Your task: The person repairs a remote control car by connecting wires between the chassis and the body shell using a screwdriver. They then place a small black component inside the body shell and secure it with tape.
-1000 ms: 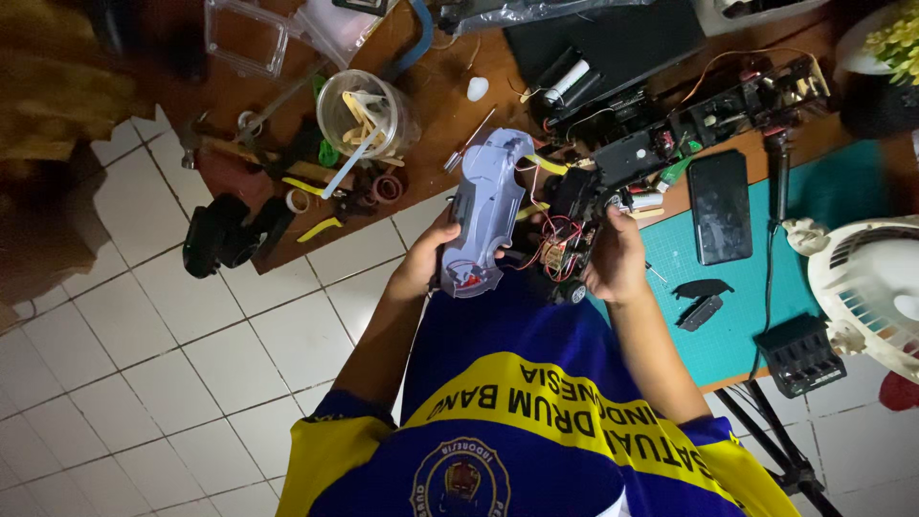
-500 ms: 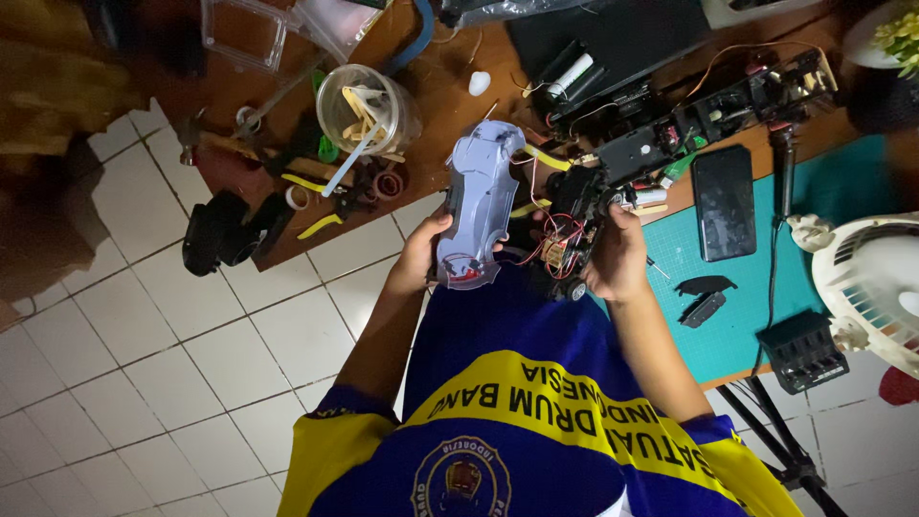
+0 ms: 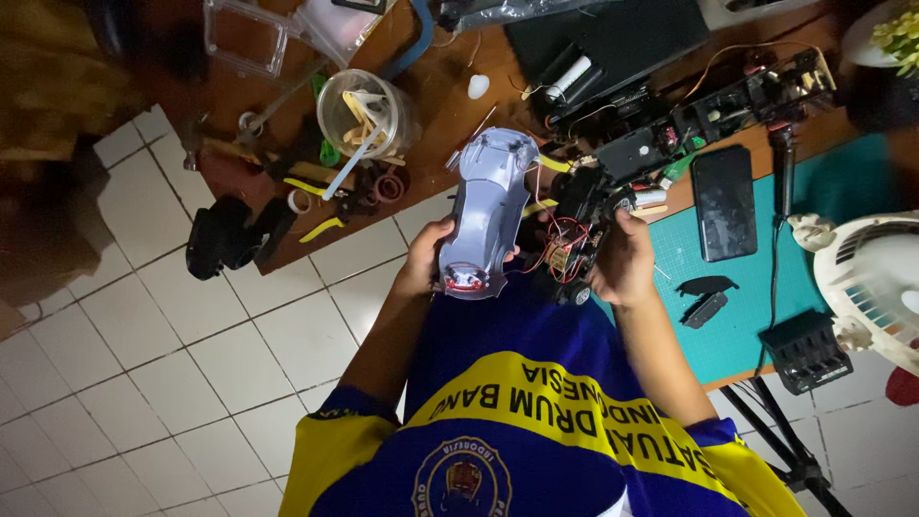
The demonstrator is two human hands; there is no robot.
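My left hand [image 3: 424, 260] grips the rear end of a pale lilac toy car body shell [image 3: 486, 209], held lengthwise with its nose pointing away from me. My right hand [image 3: 624, 264] holds a black toy car chassis [image 3: 578, 222] with exposed red and yellow wires and small wheels. Shell and chassis sit side by side just in front of my chest, with thin wires running between them. Both are raised above the near edge of the brown wooden table [image 3: 450, 110].
A clear plastic cup of sticks and tools [image 3: 362, 113], tape rolls [image 3: 383, 187] and yellow-handled tools lie at the left of the table. A black phone [image 3: 724, 201] rests on a teal cutting mat [image 3: 747, 316]. A white fan [image 3: 876, 287] stands at the right; white floor tiles lie below.
The lilac shell has swung a little left and away from the chassis, opening a gap between them. Both hands keep their grip.
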